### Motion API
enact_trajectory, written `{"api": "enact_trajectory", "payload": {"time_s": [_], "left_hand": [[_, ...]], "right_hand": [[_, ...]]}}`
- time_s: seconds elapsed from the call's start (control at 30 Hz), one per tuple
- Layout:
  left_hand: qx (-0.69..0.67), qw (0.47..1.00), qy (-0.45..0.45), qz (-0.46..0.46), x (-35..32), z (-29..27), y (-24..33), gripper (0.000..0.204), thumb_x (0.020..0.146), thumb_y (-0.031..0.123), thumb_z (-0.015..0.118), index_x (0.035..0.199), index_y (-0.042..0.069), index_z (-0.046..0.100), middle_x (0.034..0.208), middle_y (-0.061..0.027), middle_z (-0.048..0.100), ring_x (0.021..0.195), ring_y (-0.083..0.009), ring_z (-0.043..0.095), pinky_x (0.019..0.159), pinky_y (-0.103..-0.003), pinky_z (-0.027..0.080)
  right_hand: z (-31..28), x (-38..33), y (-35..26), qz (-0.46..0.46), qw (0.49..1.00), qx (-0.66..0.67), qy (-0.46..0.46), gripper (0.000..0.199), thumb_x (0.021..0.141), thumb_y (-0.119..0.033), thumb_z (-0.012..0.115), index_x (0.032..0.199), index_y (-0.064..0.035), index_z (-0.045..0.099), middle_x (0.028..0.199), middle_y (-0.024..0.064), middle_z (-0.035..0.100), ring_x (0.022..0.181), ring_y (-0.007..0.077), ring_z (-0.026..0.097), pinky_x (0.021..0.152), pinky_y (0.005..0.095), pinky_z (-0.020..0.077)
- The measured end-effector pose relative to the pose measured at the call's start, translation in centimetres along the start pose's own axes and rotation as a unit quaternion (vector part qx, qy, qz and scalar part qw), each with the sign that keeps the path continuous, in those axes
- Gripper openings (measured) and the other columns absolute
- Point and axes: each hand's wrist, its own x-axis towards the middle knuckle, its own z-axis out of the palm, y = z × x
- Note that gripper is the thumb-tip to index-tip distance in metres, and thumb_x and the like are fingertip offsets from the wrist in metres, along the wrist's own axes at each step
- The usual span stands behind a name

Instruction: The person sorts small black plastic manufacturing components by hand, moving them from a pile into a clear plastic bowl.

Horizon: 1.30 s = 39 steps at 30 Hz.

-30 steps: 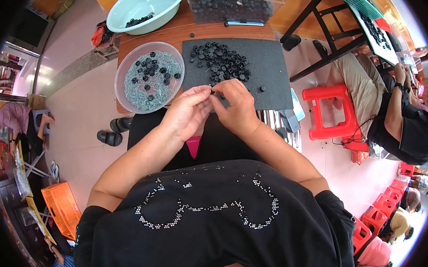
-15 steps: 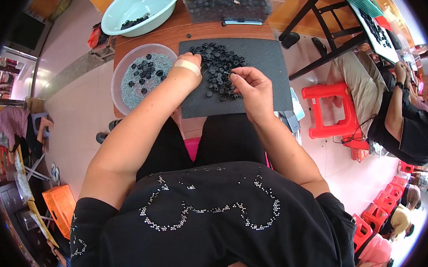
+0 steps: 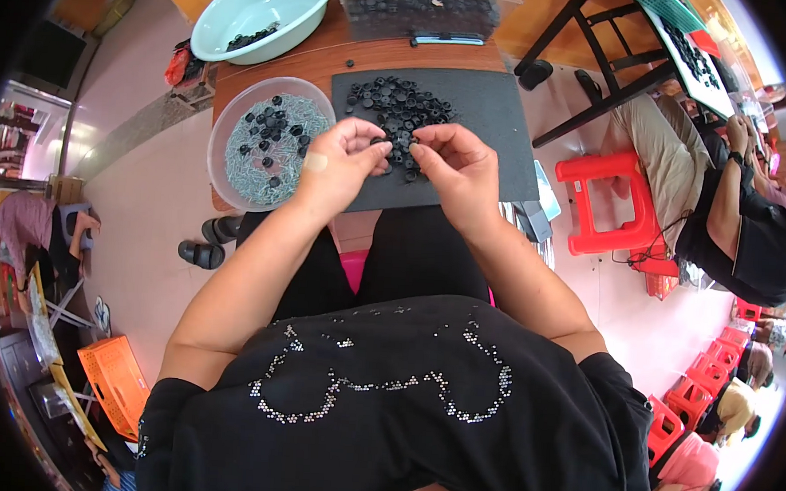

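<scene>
My left hand [image 3: 349,159] and right hand [image 3: 451,164] pinch one small black cap [image 3: 400,148] together. Some sit in the bowl [image 3: 231,117] left; a big pile [image 3: 400,108] waits just ahead.

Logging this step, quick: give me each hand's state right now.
Left hand: fingers pinched shut on a small black part over the dark mat.
Right hand: fingers curled shut; what they hold cannot be told.

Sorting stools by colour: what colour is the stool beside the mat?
Red stool, clearest in the head view.
</scene>
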Motion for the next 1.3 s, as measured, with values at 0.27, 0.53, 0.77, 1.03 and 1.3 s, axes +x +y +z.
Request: {"api": "enact_trajectory", "payload": {"time_s": [0.27, 0.53, 0.77, 1.03, 1.3], "left_hand": [[-0.063, 0.998, 0.002, 0.003, -5.1, -0.7, 1.0, 0.027, 0.088, 0.006, 0.057, 0.115, 0.001, 0.058, 0.083, -0.0046, 0.063, 0.073, -0.0086, 0.059, 0.067, -0.023, 0.051], [-0.018, 0.996, 0.005, 0.085, -6.3, -0.4, 1.1, 0.029, 0.086, 0.001, 0.058, 0.115, 0.002, 0.058, 0.086, -0.0055, 0.065, 0.077, -0.0094, 0.061, 0.071, -0.023, 0.052], [0.057, 0.988, 0.028, 0.143, -6.1, -0.2, 0.9, 0.029, 0.085, 0.000, 0.059, 0.114, 0.002, 0.059, 0.086, -0.0065, 0.066, 0.077, -0.0098, 0.062, 0.070, -0.023, 0.051], [0.022, 0.991, 0.020, 0.129, -6.0, -0.2, 0.8, 0.028, 0.086, 0.001, 0.058, 0.113, 0.002, 0.059, 0.084, -0.0051, 0.064, 0.076, -0.0093, 0.061, 0.070, -0.023, 0.051], [0.022, 0.991, 0.013, 0.128, -6.1, -0.2, 0.7, 0.029, 0.086, 0.000, 0.058, 0.115, 0.002, 0.058, 0.084, -0.0046, 0.064, 0.077, -0.0092, 0.061, 0.070, -0.023, 0.051]], "right_hand": [[1.8, -1.9, -0.6, -0.157, 0.972, -0.161, -0.063, 0.013, 0.075, 0.001, 0.066, 0.088, 0.0004, 0.063, 0.078, 0.0064, 0.060, 0.067, 0.0113, 0.059, 0.060, 0.0233, 0.0478], [2.0, -2.3, -1.2, -0.216, 0.941, -0.254, -0.063, 0.013, 0.074, 0.002, 0.066, 0.086, -0.0001, 0.062, 0.077, 0.0086, 0.060, 0.064, 0.0144, 0.060, 0.055, 0.0249, 0.0487], [2.1, -2.3, -1.1, -0.231, 0.935, -0.262, -0.055, 0.013, 0.074, 0.002, 0.066, 0.086, -0.0001, 0.062, 0.077, 0.0088, 0.060, 0.064, 0.0155, 0.060, 0.054, 0.0250, 0.0489], [2.1, -2.3, -1.1, -0.220, 0.939, -0.260, -0.053, 0.012, 0.074, 0.002, 0.066, 0.086, -0.0001, 0.062, 0.076, 0.0085, 0.059, 0.062, 0.0152, 0.060, 0.054, 0.0251, 0.0485], [2.2, -2.2, -1.0, -0.223, 0.938, -0.261, -0.049, 0.012, 0.074, 0.002, 0.066, 0.085, -0.0005, 0.062, 0.075, 0.0082, 0.059, 0.062, 0.0143, 0.060, 0.054, 0.0250, 0.0482]]}}
